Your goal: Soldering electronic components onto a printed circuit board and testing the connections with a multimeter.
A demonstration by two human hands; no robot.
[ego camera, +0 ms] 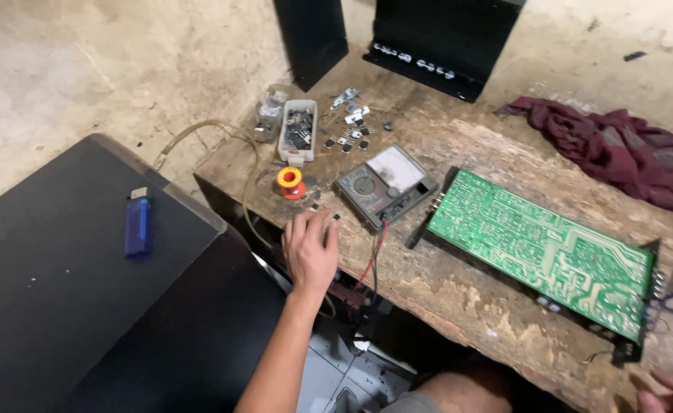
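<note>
My left hand (pixel 311 248) reaches onto the worn wooden table (pixel 459 294), palm down, fingertips bent onto the wood. A few tiny dark parts (pixel 336 217) lie at the fingertips; whether one is pinched is hidden. Just beyond the hand are an orange and yellow solder spool (pixel 290 182) and a grey analogue multimeter (pixel 386 183). Its red and black leads (pixel 372 248) drop over the table's front edge. A green circuit board (pixel 543 248) lies copper side up to the right. Only the fingers of my right hand (pixel 669 398) show, at the bottom right corner near the board's end.
A white tray of small dark components (pixel 298 130), a clear bag (pixel 269 115) and loose transistors (pixel 352 130) sit at the table's far left. A maroon cloth (pixel 619 149) lies far right. Black cabinets (pixel 443 38) stand behind. A blue lighter (pixel 138 223) rests on the black surface (pixel 53 306) at left.
</note>
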